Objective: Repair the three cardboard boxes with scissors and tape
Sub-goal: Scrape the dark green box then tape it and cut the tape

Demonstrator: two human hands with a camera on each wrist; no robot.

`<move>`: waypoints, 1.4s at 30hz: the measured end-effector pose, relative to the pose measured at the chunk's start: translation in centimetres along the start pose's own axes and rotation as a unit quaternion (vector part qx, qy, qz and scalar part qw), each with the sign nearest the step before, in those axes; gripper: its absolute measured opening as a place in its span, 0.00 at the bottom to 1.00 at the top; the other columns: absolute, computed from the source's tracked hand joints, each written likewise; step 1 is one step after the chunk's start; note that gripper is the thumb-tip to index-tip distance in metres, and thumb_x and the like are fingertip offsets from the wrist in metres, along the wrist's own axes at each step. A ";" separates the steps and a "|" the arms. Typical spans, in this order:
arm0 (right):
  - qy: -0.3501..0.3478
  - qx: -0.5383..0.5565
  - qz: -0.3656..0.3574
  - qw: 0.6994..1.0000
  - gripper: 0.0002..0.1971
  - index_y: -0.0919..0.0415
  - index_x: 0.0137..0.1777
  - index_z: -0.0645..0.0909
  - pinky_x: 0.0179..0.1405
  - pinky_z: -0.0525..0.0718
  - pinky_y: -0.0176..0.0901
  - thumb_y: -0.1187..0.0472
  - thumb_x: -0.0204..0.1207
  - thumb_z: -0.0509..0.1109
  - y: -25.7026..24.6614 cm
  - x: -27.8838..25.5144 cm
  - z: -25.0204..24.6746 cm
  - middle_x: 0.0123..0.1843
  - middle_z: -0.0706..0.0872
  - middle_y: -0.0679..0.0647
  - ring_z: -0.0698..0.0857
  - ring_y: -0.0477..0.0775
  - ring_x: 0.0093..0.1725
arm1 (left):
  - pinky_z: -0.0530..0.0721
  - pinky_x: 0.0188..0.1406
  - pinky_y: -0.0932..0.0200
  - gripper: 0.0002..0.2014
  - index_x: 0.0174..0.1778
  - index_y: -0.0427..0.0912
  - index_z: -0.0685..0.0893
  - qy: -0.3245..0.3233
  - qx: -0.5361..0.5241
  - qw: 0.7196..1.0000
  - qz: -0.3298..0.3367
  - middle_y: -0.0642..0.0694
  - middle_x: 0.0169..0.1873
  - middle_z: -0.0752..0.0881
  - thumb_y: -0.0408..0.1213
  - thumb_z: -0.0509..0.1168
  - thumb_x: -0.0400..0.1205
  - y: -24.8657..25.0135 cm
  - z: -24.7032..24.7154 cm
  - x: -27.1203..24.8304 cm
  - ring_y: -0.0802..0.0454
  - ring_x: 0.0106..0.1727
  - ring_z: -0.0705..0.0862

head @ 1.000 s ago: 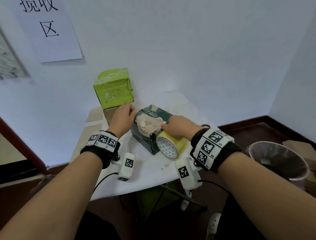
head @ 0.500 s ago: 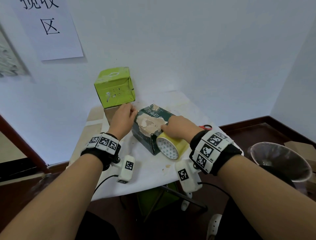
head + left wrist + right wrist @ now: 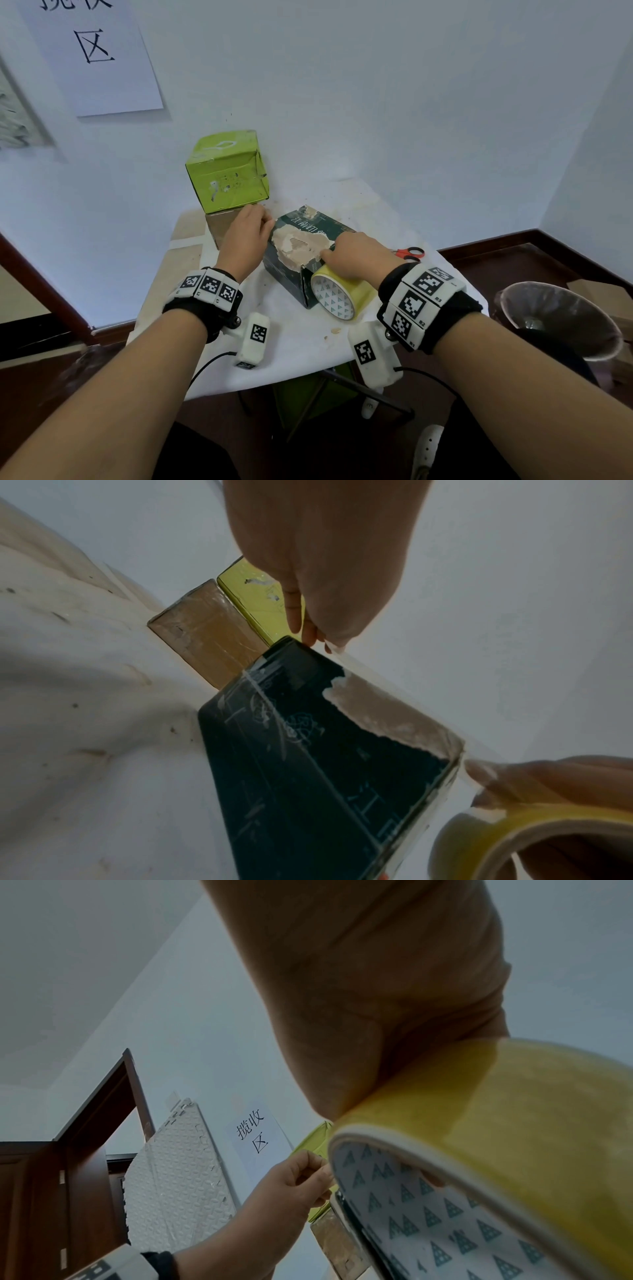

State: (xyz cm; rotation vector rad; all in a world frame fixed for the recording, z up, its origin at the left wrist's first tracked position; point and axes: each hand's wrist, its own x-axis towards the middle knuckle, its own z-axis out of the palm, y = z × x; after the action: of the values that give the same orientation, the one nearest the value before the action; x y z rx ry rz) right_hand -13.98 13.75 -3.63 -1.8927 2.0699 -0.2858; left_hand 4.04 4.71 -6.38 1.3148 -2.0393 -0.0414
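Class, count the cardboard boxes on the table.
3: a green box stacked on a brown box by the wall, and a dark torn box in the middle.

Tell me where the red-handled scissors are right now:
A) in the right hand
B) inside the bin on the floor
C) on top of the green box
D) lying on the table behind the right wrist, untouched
D: the scissors lie on the white table beyond the right hand, which holds the yellow tape roll against the dark box.
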 end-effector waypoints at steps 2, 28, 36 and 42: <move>0.004 0.001 0.000 1.000 0.19 0.56 0.31 0.64 0.40 0.71 0.45 0.50 0.83 0.56 0.0 0.1 0.1 0.32 0.70 0.51 0.76 0.58 0.42 | 0.61 0.37 0.62 0.07 0.47 0.35 0.78 0.003 0.000 1.000 0.003 0.46 0.43 0.75 0.35 0.59 0.86 -0.1 0.0 0.0 0.52 0.43 0.71; 0.022 0.006 -0.003 1.000 0.19 0.57 0.31 0.65 0.41 0.72 0.46 0.51 0.84 0.54 0.3 0.2 1.1 0.32 0.71 0.53 0.77 0.59 0.42 | 0.71 0.49 0.48 0.08 0.48 0.38 0.80 -0.004 0.038 0.999 0.012 0.43 0.46 0.79 0.37 0.59 0.86 -0.2 0.3 -0.1 0.42 0.50 0.79; 0.024 0.007 -0.011 1.000 0.20 0.58 0.30 0.65 0.41 0.73 0.46 0.51 0.84 0.53 0.5 0.4 1.4 0.32 0.71 0.53 0.77 0.59 0.40 | 0.63 0.48 0.53 0.08 0.48 0.39 0.81 -0.006 0.067 0.998 0.021 0.45 0.47 0.80 0.39 0.60 0.86 -0.5 0.2 0.0 0.45 0.52 0.79; 0.025 0.007 -0.013 1.000 0.20 0.58 0.30 0.65 0.40 0.72 0.46 0.51 0.84 0.53 0.6 0.6 1.5 0.31 0.71 0.53 0.76 0.59 0.40 | 0.60 0.48 0.55 0.07 0.47 0.42 0.80 -0.017 0.080 0.996 0.022 0.52 0.43 0.77 0.40 0.60 0.86 -0.7 0.2 0.4 0.47 0.50 0.79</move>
State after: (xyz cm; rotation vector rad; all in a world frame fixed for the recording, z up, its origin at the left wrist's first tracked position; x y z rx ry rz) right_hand -14.01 13.31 -5.28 -1.9245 2.0697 -0.3557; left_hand 4.33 3.99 -6.60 1.3742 -2.1356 0.1217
